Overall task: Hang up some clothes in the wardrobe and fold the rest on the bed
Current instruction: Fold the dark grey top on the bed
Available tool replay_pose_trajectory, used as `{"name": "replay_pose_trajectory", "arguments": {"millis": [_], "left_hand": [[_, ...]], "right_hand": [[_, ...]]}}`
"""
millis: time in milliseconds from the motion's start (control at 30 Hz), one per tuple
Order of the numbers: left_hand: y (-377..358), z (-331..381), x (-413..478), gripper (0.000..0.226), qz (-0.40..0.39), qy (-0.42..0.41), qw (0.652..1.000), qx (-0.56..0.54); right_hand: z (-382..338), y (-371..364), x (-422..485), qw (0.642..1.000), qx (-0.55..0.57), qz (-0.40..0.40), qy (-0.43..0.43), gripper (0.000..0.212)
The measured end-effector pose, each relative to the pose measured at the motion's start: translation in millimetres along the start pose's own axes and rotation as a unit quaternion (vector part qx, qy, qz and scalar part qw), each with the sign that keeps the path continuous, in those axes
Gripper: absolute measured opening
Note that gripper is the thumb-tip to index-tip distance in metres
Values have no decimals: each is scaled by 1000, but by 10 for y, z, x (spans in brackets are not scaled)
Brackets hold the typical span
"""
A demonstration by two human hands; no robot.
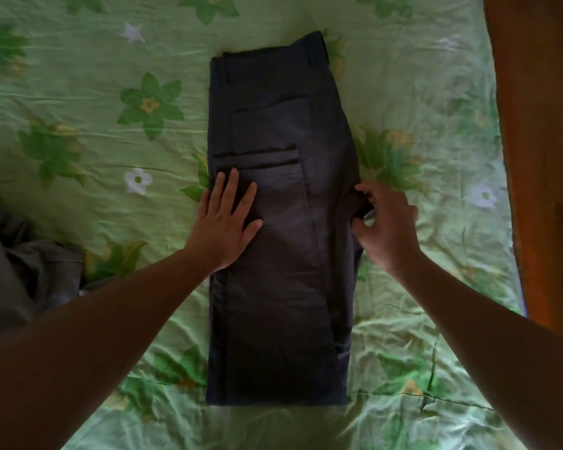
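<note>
1. Dark trousers [273,303] lie on the bed [95,92], doubled lengthwise. They run through the middle of the view from the waistband at 12 o'clock to the leg end at 6 o'clock, with a back pocket [267,164] facing up.
2. The left hand [229,222] lies flat on the cloth at the trousers' 9 o'clock edge, just below the pocket. Its fingers [233,186] are straight and spread, pressing down and holding nothing.
3. The right hand [389,228] is at the 3 o'clock edge. Its fingers and thumb are curled in a pinch on a small bulge of cloth where the seat juts out.
4. The step in hand looks like folding on the bed. The lengthwise fold is made, the jutting edge is being tidied, and no crosswise fold is made yet.
5. The next move likely calls for tucking that bulge in until the edge runs straight. The 6 o'clock end would then go up towards 12 o'clock, with one palm kept down so the layers do not slide.
6. A heap of grey clothes [23,271] sits at 9 o'clock, well apart from the trousers. A wooden board [540,141] borders the bed at 3 o'clock.
</note>
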State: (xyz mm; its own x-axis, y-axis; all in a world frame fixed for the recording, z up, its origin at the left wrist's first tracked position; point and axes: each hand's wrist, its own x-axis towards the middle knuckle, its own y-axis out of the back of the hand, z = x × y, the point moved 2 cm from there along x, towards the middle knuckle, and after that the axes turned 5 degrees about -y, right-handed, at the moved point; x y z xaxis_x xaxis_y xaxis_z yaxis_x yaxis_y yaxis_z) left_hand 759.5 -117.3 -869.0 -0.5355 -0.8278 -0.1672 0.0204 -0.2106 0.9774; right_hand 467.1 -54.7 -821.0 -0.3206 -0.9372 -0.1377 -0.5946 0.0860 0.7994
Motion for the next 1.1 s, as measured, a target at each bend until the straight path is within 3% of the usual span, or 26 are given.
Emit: {"name": "replay_pose_trajectory", "arguments": {"millis": [100,233,433,533,600,667,733,767,867,933,1000,1067,1100], "left_hand": [[18,-5,3,72,-7,-1,1000,-1],[28,-14,6,72,-13,-2,1000,1],[50,-14,13,75,-27,-2,1000,-7],[110,2,17,73,-21,1,1000,-20],[209,-19,50,73,-22,14,997,-69],[349,-83,113,75,16,39,991,-124],[486,-163,208,78,45,74,985,-151],[549,-205,263,81,35,97,982,-161],[650,-371,436,80,-13,141,975,-171],[698,-455,486,64,-20,170,949,-265],[706,-470,462,33,-21,203,890,-409],[705,-457,395,33,-5,223,841,-493],[692,-450,353,36,7,226,833,-506]], "right_hand": [[-12,7,51,995,-78,43,43,33],[201,81,67,988,-141,67,11,31],[155,212,83,998,48,23,-29,37],[96,241,151,996,-85,5,-7,22],[76,207,176,975,-212,-39,-53,16],[-39,212,209,965,-252,-7,-78,17],[-266,144,239,983,-182,37,13,25],[-414,67,274,991,-123,19,54,32],[-837,-206,390,990,-39,-136,3,47],[-960,-339,469,982,-24,-164,-88,55],[-1017,-398,549,977,3,-156,-145,46],[-993,-454,599,971,0,-180,-159,31],[-985,-469,595,968,-3,-196,-158,35]]}}
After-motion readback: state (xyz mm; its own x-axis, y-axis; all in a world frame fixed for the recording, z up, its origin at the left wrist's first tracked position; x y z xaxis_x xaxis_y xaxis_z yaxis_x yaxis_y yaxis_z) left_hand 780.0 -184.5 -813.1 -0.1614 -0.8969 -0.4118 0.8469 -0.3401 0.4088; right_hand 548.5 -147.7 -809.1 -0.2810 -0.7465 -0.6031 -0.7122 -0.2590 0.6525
